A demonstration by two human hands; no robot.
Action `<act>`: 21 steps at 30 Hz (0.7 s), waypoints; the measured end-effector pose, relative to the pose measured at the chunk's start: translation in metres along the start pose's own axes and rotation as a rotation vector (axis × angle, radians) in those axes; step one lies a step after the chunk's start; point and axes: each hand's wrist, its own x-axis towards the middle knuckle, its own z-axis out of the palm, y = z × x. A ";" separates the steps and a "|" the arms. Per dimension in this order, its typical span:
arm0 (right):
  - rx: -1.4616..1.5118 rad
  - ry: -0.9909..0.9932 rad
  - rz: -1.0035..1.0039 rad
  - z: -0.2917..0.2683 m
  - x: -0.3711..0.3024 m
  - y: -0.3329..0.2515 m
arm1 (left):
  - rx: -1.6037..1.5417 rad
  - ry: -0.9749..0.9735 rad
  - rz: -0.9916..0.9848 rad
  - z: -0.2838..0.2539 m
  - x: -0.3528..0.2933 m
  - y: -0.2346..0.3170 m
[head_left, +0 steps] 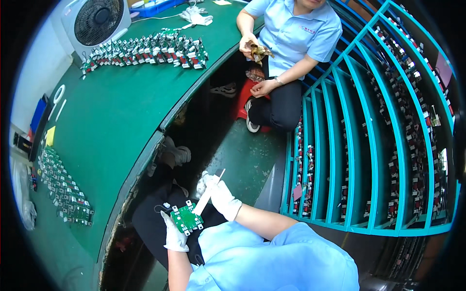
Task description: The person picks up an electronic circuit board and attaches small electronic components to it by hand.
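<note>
Above my lap, my white-gloved left hand (174, 236) is closed on the near left edge of a green circuit board (187, 218). The board has metal tabs at its corners and small white parts on its face. My right hand (223, 198), gloved as well, is closed around a flat white strip (202, 202). The strip's lower end comes close to the board's upper right corner; I cannot tell if it touches. A thin, dark-edged piece sticks up past the right fingers, and whether it belongs to the strip is unclear.
Green boards with red parts stand in rows (145, 51) on the green table (121, 106), near a fan (99, 22). More boards (65, 189) lie at left. A teal rack (349, 145) fills the right side. Across from me sits a person (296, 43) holding a crinkled wrapper (258, 52).
</note>
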 end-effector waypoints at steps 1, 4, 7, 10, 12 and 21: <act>-0.055 0.028 -0.064 0.003 0.001 0.001 | -0.004 -0.002 0.005 -0.002 0.001 -0.001; -0.039 0.106 -0.069 0.006 0.000 0.007 | 0.009 0.137 -0.009 -0.018 0.012 -0.010; -0.064 0.101 -0.026 0.002 0.005 0.014 | -0.039 0.095 0.040 -0.008 0.007 -0.006; -0.290 0.076 -0.088 0.004 0.000 0.015 | -0.019 0.055 0.017 -0.001 -0.009 0.006; -0.169 0.062 -0.041 0.014 -0.017 0.012 | -0.001 0.152 0.022 -0.023 -0.006 -0.002; -0.289 0.100 0.080 -0.020 -0.014 0.068 | 0.035 0.094 -0.001 -0.010 0.006 -0.004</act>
